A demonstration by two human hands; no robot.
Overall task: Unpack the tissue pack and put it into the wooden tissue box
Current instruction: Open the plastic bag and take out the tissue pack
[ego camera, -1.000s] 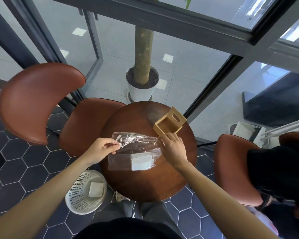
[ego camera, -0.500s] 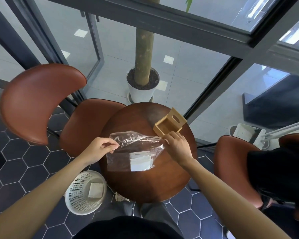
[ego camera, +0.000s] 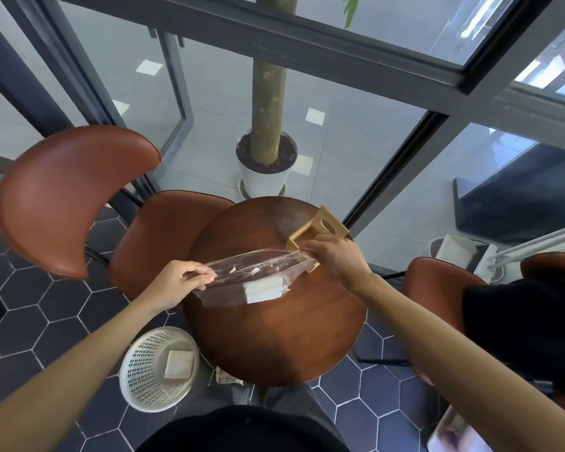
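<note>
A brown chair (ego camera: 75, 197) stands far left, its seat tucked against the round table (ego camera: 274, 337). Below it on the floor sits a white basket (ego camera: 137, 370) with a pale square lying inside.

The left hand (ego camera: 180, 283) is at the table's left edge, thumb and fingers pinching one end of the clear bag (ego camera: 242, 272). The bag is stretched nearly taut across to the right hand (ego camera: 335, 257), which pinches the other end, fingers curled over the film. The tissues (ego camera: 264, 288) are a white block inside the bag, sagging at its lower right part, resting on or just above the tabletop; I cannot tell which. The wooden box (ego camera: 310, 233) lies just behind the right hand, open side up, its holed lid tipped up at the back. The hand covers the box's near corner.

My read is that the bag is being pulled open and the tissues are not yet out.

Risks from here: if the film tears suddenly under this sideways pull, the block could drop and slide off the table, perhaps toward the basket. A jerk of the right hand could knock the box, which sits close to the table's far rim. If the pull only stretches the plastic, the pinch may slip
</note>
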